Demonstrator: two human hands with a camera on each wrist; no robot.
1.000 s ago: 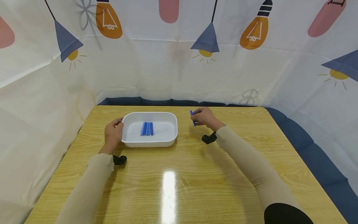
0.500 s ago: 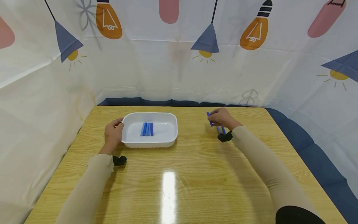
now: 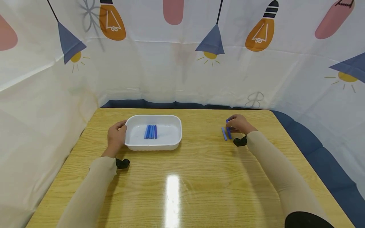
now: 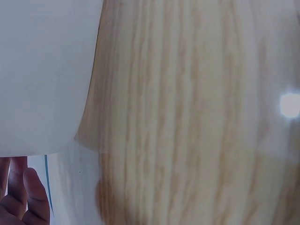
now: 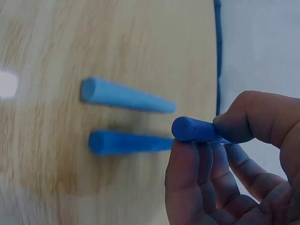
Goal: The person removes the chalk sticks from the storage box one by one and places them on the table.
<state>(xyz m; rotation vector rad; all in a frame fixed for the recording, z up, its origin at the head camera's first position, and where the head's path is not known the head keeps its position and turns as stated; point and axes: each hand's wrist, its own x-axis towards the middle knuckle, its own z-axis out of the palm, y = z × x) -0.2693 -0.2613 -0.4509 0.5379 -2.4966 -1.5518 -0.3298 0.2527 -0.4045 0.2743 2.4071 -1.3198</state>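
In the head view, my left hand [image 3: 116,134] grips the left rim of a white plastic tray [image 3: 154,148]. Several blue chalk sticks [image 3: 150,132] lie side by side inside it. On the right part of the table, my right hand [image 3: 239,123] pinches a dark blue chalk stick [image 5: 194,129] between thumb and fingertips, held above the table. Below it, a light blue chalk stick [image 5: 126,96] and a darker blue chalk stick [image 5: 126,142] lie near each other on the wood. In the left wrist view, only some left fingers [image 4: 35,190] show past the tray's edge.
The wooden table [image 3: 196,177] has a glossy top with a bright reflection near its front. A white printed cloth [image 3: 159,69] hangs behind and at the sides. Dark blue padding [image 3: 319,158] runs along the table's right edge.
My right hand has moved right, away from the tray, carrying its chalk stick to the two sticks on the table, which now show more fully. My left hand stays at the tray.
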